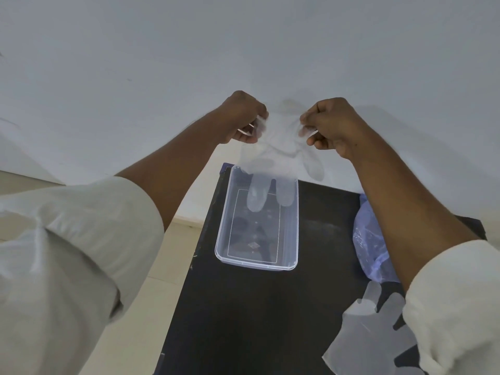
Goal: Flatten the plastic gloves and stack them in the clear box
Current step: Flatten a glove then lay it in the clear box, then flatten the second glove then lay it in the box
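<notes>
Above the far end of the one clear box (257, 220), we pinch a single glove (281, 147) by its cuff, left hand (243, 117) and right hand (328, 123) each curled on an edge; its fingers dangle over the box. A second glove (370, 326) lies on the black table (257, 320) beside one blue bag (369, 239).

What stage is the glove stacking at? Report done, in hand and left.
Done: little or nothing; the clear box on the black table shows no obvious stacked glove, though clear film would be hard to see.
In hand: the left hand and right hand pinch one plastic glove, held up, fingers dangling over the box.
Left: a loose glove and the bluish bag.
</notes>
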